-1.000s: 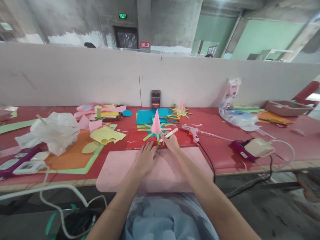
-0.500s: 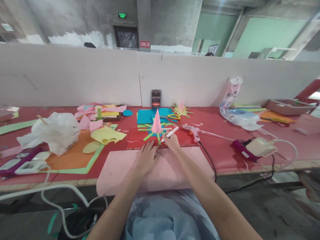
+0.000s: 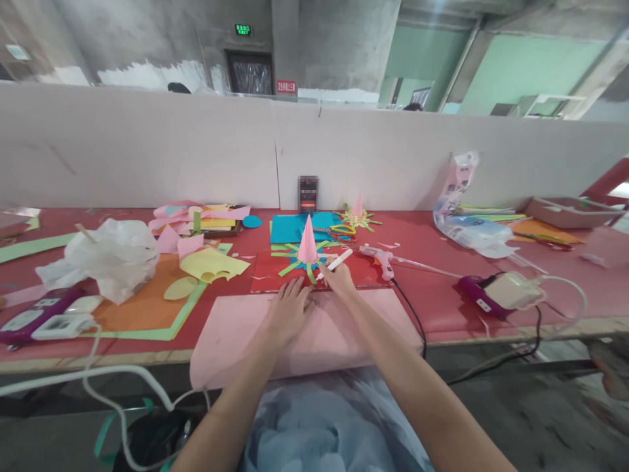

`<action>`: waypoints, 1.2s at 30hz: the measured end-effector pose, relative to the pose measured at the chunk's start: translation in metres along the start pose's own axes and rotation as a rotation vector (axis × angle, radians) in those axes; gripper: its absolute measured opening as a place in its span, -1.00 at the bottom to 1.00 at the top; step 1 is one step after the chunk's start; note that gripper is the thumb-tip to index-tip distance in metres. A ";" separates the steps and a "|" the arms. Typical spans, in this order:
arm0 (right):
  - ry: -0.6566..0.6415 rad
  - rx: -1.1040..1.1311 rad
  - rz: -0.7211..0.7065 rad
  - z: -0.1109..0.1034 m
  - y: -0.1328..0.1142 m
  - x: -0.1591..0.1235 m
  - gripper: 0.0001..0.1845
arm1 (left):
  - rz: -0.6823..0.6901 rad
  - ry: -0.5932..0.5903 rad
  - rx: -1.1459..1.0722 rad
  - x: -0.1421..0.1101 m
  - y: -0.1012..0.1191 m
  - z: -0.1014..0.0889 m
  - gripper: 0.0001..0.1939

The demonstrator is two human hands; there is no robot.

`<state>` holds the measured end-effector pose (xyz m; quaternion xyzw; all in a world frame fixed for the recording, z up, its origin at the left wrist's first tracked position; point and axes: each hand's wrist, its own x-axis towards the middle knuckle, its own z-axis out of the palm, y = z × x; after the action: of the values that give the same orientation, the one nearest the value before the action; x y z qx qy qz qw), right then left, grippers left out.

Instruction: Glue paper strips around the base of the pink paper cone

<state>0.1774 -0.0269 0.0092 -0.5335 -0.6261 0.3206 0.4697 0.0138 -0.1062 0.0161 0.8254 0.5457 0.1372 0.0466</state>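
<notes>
Grips white pen-like tool (image 3: 341, 258) in right hand (image 3: 339, 280), left hand (image 3: 286, 307) laid flat, beside pink cone (image 3: 307, 244) upright over red board (image 3: 263, 276); probably working green strip (image 3: 311, 273), needing light, steady tip control.

The left hand (image 3: 289, 305) and right hand (image 3: 340, 280) are bare, as is each forearm (image 3: 413, 373) from the wrist down to the lower edge of the view. Nearer the body than both hands, a pale grey-blue garment (image 3: 314, 426) covers the lap, its soft, loose cloth gathered in rounded folds with lighter and darker patches. Its fastenings cannot be made out.
</notes>
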 end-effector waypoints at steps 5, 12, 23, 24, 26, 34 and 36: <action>0.017 -0.012 -0.011 0.001 0.002 0.001 -0.68 | -0.011 0.006 -0.012 0.000 0.002 -0.002 -0.55; 0.018 0.002 -0.008 0.000 -0.002 -0.002 -0.68 | 0.005 0.005 -0.010 0.000 0.000 0.000 -0.57; -0.067 0.021 -0.013 -0.002 -0.014 -0.008 -0.65 | -0.005 -0.023 -0.007 -0.001 0.002 -0.003 -0.58; -0.074 0.019 -0.009 -0.002 -0.014 -0.008 -0.65 | -0.005 -0.024 -0.006 -0.001 0.002 -0.003 -0.58; -0.087 0.016 0.001 -0.001 -0.015 -0.008 -0.65 | 0.000 -0.026 -0.006 0.000 0.001 -0.002 -0.57; 0.055 0.086 -0.049 -0.003 -0.009 0.000 -0.68 | -0.014 0.010 -0.009 0.000 0.001 -0.001 -0.57; 0.094 0.010 -0.040 -0.003 -0.008 0.000 -0.67 | -0.021 0.022 -0.018 -0.001 0.002 -0.003 -0.57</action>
<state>0.1775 -0.0291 0.0180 -0.5330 -0.6123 0.2887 0.5076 0.0143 -0.1079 0.0188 0.8177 0.5534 0.1507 0.0495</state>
